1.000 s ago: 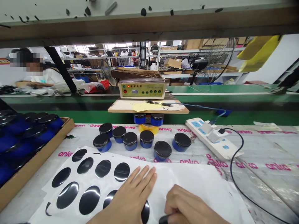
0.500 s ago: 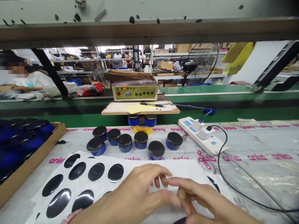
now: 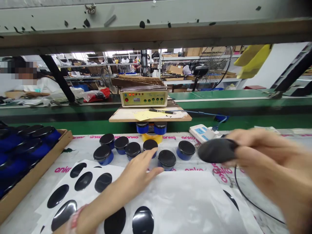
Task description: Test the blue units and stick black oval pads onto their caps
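Right hand point(image 3: 263, 156): blurred; thumb and fingers pinching a thin black disc point(image 3: 215, 151) at its near edge, held raised above the bench, the disc jutting toward the left hand.

Left hand point(image 3: 140, 167): fingers extended, thumb spread apart, grasping nothing visible; pink wristband point(image 3: 77, 217) at the wrist. Fingertips overlap a blue black-lidded tub point(image 3: 149, 144) (contact cannot be told).

Below and between the hands: white backing sheet point(image 3: 190, 201), mostly bare, glossy black round stickers point(image 3: 143, 220) toward its left part.

Just beyond the left hand: six further blue tubs point(image 3: 167, 159), loosely grouped, upright, the rightmost lying between the two hands' reach.

Just behind the right hand: white power strip point(image 3: 198, 131), partly hidden.

Well left of the left hand: cardboard box point(image 3: 36, 172), packed with similar tubs.

Farther out, ahead of the left hand: wooden board point(image 3: 119, 115), two tubs and a yellow ring point(image 3: 156, 139) beneath its front edge; upon it, a pen point(image 3: 162, 111) and a control unit point(image 3: 145, 97), red indicator lit.
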### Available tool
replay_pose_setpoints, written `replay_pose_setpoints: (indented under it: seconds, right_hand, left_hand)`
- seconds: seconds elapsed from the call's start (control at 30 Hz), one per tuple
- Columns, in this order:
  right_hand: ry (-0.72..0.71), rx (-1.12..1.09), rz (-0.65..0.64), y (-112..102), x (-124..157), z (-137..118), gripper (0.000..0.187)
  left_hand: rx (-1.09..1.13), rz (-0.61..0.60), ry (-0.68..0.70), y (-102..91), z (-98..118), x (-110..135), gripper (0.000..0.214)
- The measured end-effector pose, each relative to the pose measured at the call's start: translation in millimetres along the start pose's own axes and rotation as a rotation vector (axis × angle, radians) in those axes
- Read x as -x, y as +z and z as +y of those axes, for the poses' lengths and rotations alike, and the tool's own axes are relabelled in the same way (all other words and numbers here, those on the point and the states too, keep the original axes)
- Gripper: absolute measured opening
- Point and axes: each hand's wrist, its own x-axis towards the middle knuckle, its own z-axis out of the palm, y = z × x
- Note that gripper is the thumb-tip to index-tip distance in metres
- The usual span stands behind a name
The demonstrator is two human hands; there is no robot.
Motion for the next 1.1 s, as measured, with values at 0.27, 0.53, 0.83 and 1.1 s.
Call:
replay_pose_setpoints:
  seconds: [0.27,0.53,0.83,1.1]
  right_hand:
    - [0.494,-0.579,-0.206,82.5,0.3,76.9,0.029]
    - [0.620,-0.508,-0.149,79.0,2.9,80.6,0.038]
    - [0.561,-0.386,-0.116,73.6,7.0,78.6,0.031]
    - [0.496,-0.408,-0.107,77.1,13.9,77.8,0.024]
  left_hand:
    - [-0.043,0.017,0.307,47.5,4.7,-19.3,0.036]
    - [0.297,0.217,0.180,50.3,-12.6,-13.8,0.037]
    - [0.379,-0.141,-0.134,53.6,-10.3,-31.5,0.067]
    - [0.423,-0.123,-0.094,47.0,-7.5,-27.9,0.066]
